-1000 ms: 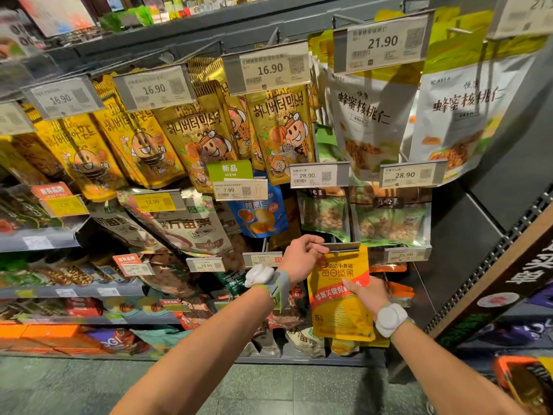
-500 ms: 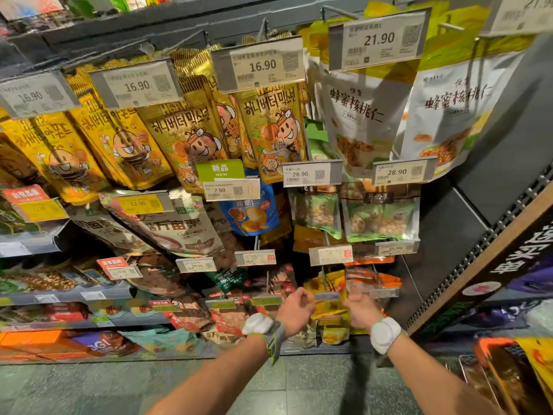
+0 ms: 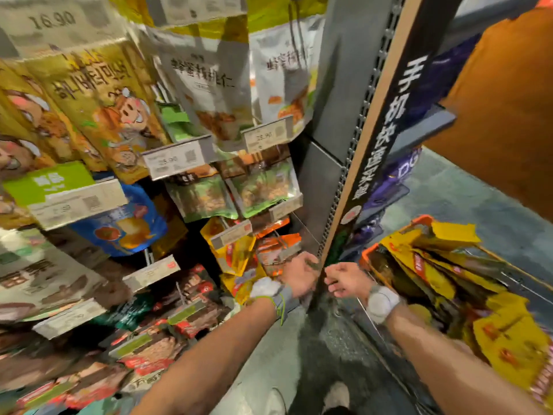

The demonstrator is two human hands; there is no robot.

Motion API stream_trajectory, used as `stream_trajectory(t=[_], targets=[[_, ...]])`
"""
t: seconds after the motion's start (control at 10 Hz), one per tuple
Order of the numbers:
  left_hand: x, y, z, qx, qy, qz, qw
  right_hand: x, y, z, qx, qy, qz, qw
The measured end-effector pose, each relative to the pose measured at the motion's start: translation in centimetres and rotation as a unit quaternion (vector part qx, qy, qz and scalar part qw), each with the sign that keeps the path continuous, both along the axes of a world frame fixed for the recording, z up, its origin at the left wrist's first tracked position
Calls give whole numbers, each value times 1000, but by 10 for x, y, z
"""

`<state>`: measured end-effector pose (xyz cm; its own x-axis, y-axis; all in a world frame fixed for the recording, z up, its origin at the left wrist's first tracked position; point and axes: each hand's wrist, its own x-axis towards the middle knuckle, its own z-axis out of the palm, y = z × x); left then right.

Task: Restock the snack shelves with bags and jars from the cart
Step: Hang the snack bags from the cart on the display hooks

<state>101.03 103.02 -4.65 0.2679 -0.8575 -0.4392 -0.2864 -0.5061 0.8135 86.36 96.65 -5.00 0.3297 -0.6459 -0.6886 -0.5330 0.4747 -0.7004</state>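
Snack shelves [image 3: 320, 190] hang packed on the left, while the left hand [image 3: 299, 278] and right hand [image 3: 344, 280] hover low, fingers [image 3: 309, 263] loosely curled and seemingly empty, probably ready for the yellow bags [image 3: 434, 265] heaped in the cart [image 3: 369, 254] at right.
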Motion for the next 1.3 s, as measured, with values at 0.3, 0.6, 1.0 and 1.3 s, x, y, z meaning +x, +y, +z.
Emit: stream_trajectory(t=[0.3, 0.6, 1.0, 1.3], targets=[[-175, -76, 24, -13, -20, -173, 985, -196, -26, 37, 2, -100, -69, 993], [-325, -137, -4, 68, -110, -282, 951, -365, -71, 4, -89, 107, -159, 977], [-454, -130, -100, 215, -136, -279, 926, -521, -71, -104, -64, 263, -34, 962], [-429, -132, -90, 210, 58, -302, 928, -542, -76, -114, -73, 148, -13, 986]])
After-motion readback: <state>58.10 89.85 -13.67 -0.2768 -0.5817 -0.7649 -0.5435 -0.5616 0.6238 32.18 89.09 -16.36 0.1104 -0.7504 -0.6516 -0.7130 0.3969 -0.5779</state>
